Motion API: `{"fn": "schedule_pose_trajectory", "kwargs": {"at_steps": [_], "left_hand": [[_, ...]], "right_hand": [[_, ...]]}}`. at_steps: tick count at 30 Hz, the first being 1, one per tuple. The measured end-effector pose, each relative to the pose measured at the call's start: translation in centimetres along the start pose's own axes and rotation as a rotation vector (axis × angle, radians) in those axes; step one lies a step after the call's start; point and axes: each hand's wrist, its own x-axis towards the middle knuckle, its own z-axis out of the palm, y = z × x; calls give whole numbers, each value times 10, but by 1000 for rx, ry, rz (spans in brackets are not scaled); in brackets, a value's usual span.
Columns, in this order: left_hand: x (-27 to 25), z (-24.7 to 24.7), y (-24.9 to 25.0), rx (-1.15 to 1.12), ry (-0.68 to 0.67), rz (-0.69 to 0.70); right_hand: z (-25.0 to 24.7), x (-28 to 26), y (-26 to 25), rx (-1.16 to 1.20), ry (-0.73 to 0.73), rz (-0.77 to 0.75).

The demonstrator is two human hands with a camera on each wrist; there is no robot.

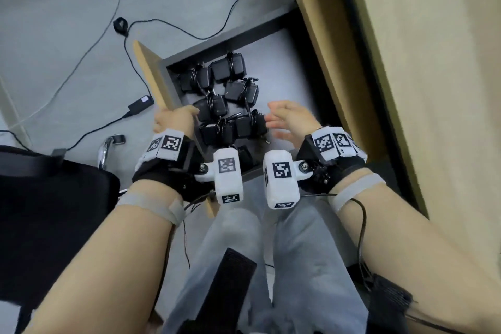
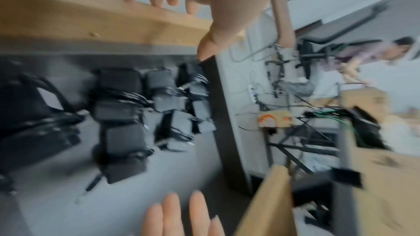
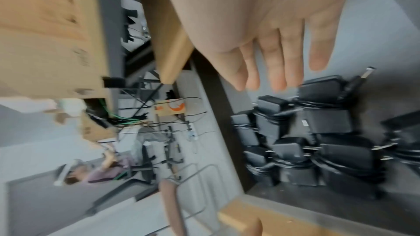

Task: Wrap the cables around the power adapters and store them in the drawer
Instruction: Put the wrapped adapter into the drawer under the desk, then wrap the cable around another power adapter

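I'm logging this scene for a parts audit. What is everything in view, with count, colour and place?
Power adapters: at least seven, black, cables wrapped, clustered in the drawer's left half.
Drawer: one, pulled open, grey floor, dark walls, wood front.
Desk: one, light wood, right of the drawer.
Loose cables: several, black, on the grey floor at left.
Small adapter: one, black, on the floor outside the drawer front.
Chair: one, black seat, chrome frame, lower left.
Wrist cameras: two, white with black markers.
Left hand: grips the drawer front.
Right hand: fingers straight, over the drawer, holding nothing.
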Motion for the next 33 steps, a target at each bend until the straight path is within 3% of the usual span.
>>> {"fn": "schedule_pose_trajectory", "kwargs": {"at_steps": [4,8,12,17,21,24,28,31,33], "left_hand": [[-104,21,63,-200,-303,224],[-201,60,100,-266,-652,347],[-277,113,112,-200,-807,427],[-357,189,99,2,-932,487],[-409,241,76,187,-1024,578],[-438,274,57,385,-1152,676],[-457,309,24,724,-1359,673],[-463,327,2,927,-1393,633],[-466,335,-8,1000,-1378,681]], "right_hand": [[-38,-60,-29,122,-138,-155],[-93,-109,-36,178,-85,-327],[-167,-146,-25,257,116,-430],[-269,-188,22,358,580,-548],[-332,-217,68,357,873,-513],[-363,-233,101,364,989,-488],[-391,-251,143,338,1071,-448],[-406,-258,175,435,1150,-403],[-411,-254,197,462,1192,-318]]}}
